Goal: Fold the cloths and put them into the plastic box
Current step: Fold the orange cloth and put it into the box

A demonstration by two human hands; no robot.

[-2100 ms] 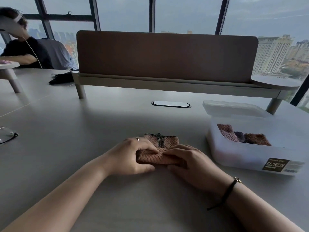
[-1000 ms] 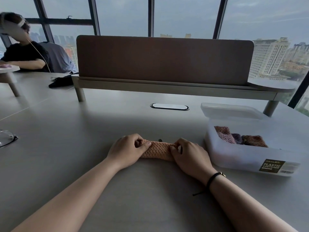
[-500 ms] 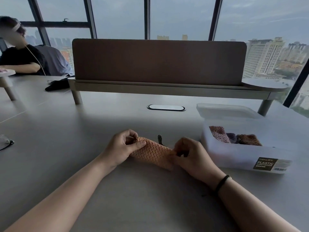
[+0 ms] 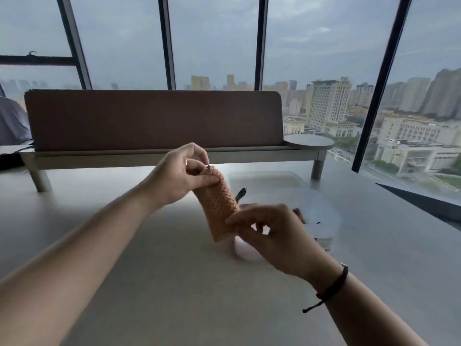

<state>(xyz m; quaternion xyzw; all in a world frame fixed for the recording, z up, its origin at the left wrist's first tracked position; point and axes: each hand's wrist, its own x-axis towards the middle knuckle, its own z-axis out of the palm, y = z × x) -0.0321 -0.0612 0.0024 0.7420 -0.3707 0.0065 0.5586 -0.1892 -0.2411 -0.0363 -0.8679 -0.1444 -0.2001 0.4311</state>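
Note:
A folded orange knitted cloth point(image 4: 218, 208) is up in the air above the table, tilted with one end high and left. My left hand point(image 4: 178, 177) pinches its upper end. My right hand point(image 4: 270, 233) pinches its lower end, just in front of the white plastic box point(image 4: 324, 221). The box is blurred and largely hidden behind my right hand; a bit of brown cloth point(image 4: 298, 213) shows inside it. A dark loop point(image 4: 240, 194) sticks out from the orange cloth.
The box's clear lid point(image 4: 265, 178) lies on the grey table point(image 4: 174, 283) behind the box. A brown divider panel point(image 4: 154, 118) on a low shelf runs across the back. Windows stand beyond, and the table's right edge point(image 4: 424, 208) is near.
Both hands have lifted the folded cloth off the table and carried it right, toward the box, tilting it steeply. The view has swung up and to the right.

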